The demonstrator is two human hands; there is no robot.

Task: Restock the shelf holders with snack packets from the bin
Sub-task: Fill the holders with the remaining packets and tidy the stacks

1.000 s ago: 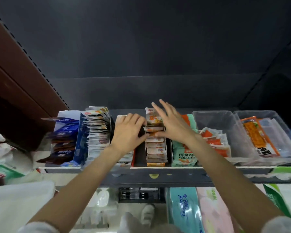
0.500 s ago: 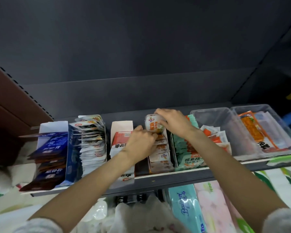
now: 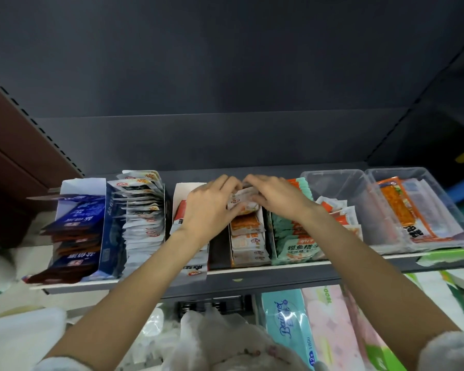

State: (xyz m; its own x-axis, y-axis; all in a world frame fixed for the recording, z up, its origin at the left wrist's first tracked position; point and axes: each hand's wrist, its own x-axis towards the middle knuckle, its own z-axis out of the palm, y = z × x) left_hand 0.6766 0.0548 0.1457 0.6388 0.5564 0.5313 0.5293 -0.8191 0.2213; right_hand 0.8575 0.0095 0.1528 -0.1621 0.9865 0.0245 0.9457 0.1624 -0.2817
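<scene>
Both hands meet at the back of the middle holder (image 3: 248, 238) on the shelf (image 3: 252, 275), the left hand (image 3: 212, 207) and the right hand (image 3: 275, 199) each with its grip pinched on the same white-and-orange snack packets (image 3: 242, 203), which stand at the rear end of that holder's row. My worry is that pressing them down and back could buckle the soft packets or tip the upright row in front of them, since the holder is narrow and already fairly full. A packet could also slide over the low side wall into the green packets (image 3: 295, 236) just right of the middle holder, or into the dark gap on its left. Compared with half a second ago, the left hand has moved up from the middle of the holder to its back end, so the fingertips of the two hands now nearly touch over the packets. The bin is not visible here.
</scene>
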